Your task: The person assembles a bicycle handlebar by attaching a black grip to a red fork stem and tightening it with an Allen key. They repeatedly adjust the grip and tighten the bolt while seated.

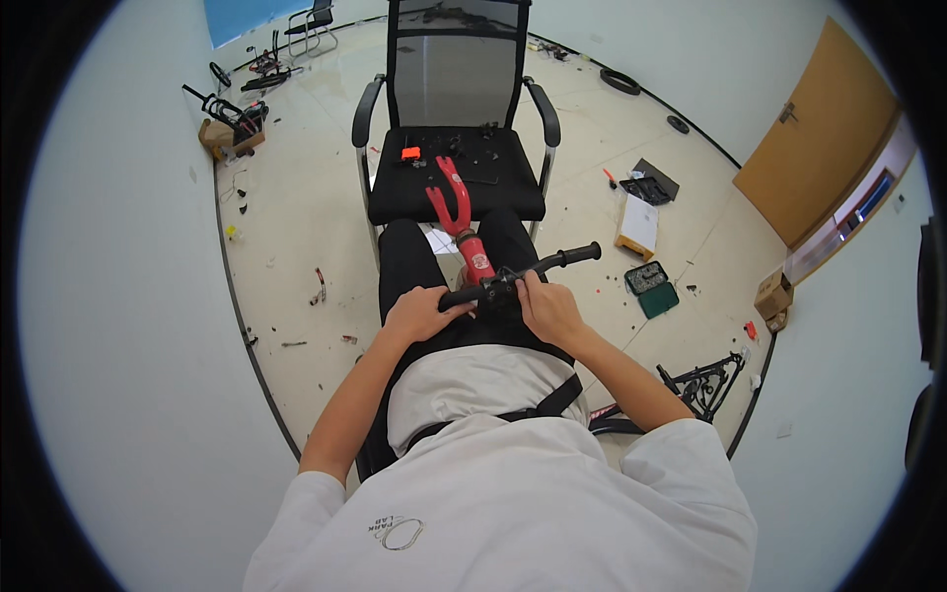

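Across my lap lies a black bicycle handlebar [548,263], joined by a black stem [498,288] to a red head tube [476,260]. A red fork [456,205] points away from me, its tips resting on or just above the seat of a black chair [380,200]. My left hand [422,314] is closed around the left end of the bar. Beside the stem, my right hand [549,308] has its fingers bent against the bar, partly hiding the clamp; any small part under them is hidden. The right grip [579,255] sticks out free.
An orange-red piece [410,154] and small dark parts lie on the chair seat. On the floor to the right are an open green case [658,299], a white box [638,225] and a black bicycle frame [712,385]. A carton with forks [225,138] stands far left.
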The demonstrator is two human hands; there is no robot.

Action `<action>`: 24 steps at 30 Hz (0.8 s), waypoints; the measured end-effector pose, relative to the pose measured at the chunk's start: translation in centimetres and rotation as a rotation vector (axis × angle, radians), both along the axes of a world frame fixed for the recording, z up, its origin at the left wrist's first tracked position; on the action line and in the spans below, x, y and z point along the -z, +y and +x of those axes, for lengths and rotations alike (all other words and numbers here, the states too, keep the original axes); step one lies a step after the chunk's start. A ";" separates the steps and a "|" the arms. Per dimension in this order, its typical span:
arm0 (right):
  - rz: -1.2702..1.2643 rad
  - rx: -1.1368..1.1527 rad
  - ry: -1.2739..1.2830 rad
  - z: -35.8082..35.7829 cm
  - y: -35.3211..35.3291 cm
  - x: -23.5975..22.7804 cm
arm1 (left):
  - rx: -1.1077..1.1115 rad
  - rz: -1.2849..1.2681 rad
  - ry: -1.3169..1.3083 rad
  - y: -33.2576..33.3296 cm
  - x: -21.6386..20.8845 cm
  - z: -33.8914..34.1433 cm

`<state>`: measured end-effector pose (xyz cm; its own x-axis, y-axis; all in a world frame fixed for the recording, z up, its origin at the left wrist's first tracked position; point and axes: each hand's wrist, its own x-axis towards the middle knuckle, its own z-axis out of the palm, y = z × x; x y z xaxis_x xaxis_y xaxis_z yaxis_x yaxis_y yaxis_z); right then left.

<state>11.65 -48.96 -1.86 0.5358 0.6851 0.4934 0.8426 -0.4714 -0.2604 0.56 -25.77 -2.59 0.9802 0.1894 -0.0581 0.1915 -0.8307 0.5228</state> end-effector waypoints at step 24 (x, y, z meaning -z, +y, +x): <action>0.032 0.037 -0.035 9.8 2.5 -1.1 | -0.009 -0.029 -0.011 0.1 0.0 0.0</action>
<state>21.41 -46.45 -0.75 0.5424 0.6488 0.5338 0.8337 -0.4940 -0.2468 0.56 -25.67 -2.61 0.9789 0.1971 -0.0532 0.1935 -0.8131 0.5491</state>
